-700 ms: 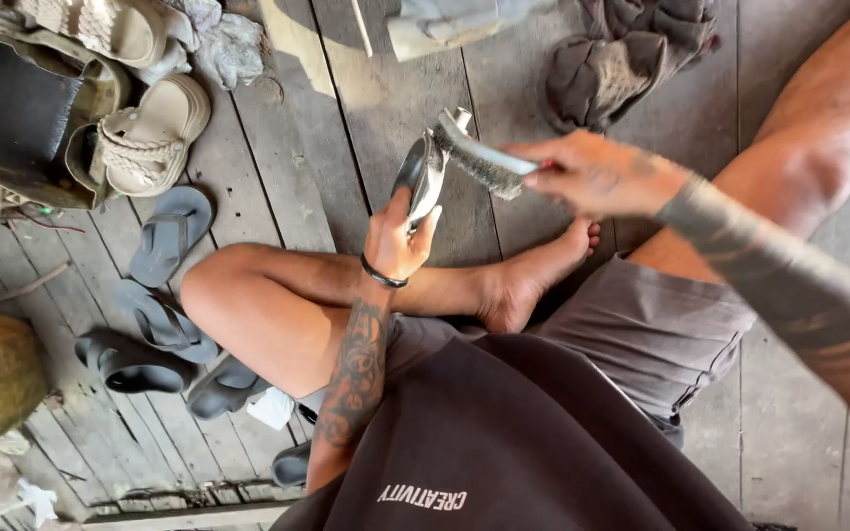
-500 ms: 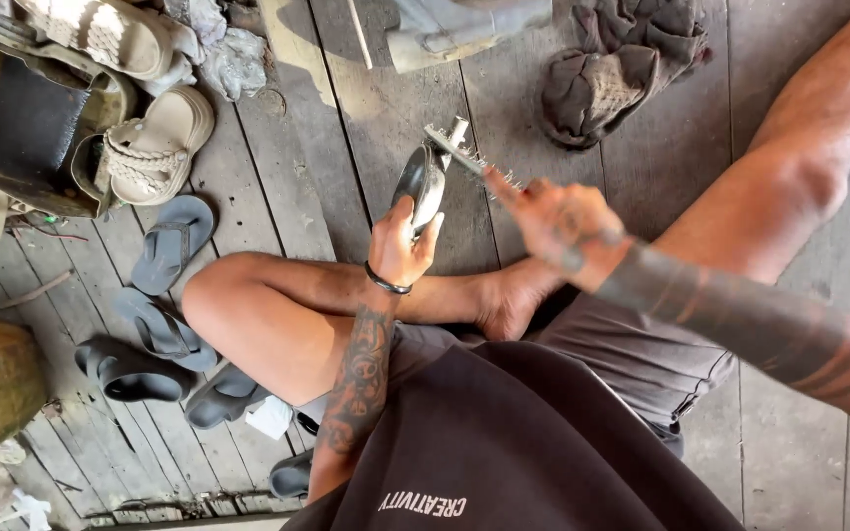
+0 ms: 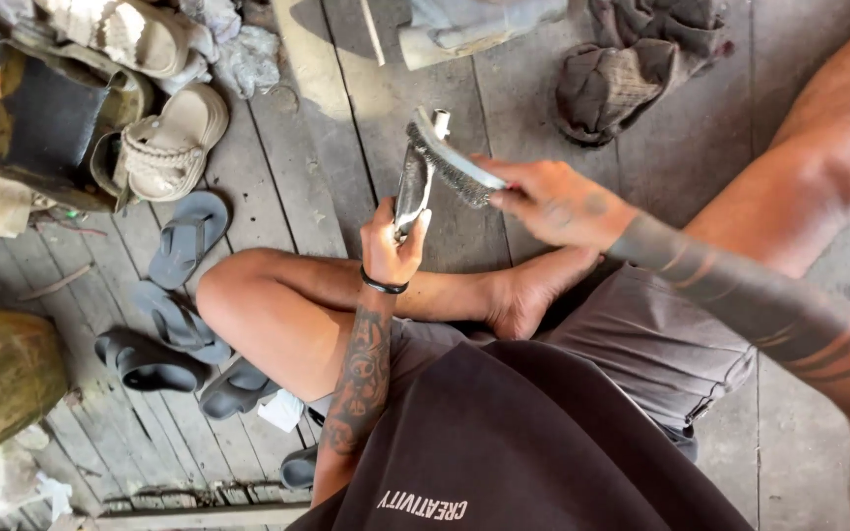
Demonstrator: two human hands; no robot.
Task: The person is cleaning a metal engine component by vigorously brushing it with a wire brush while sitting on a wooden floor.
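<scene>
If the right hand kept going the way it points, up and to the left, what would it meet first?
Probably the metal piece that the left hand holds upright: the right hand already has its wire brush against the piece's top. Depth is hard to judge.

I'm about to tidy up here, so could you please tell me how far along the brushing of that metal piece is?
Done: the upper part of the metal piece already looks bright. In hand: the left hand holds it upright while the right hand lays the wire brush against its top end. Left: its lower end sits hidden in the left hand, so that part cannot be judged.
</scene>
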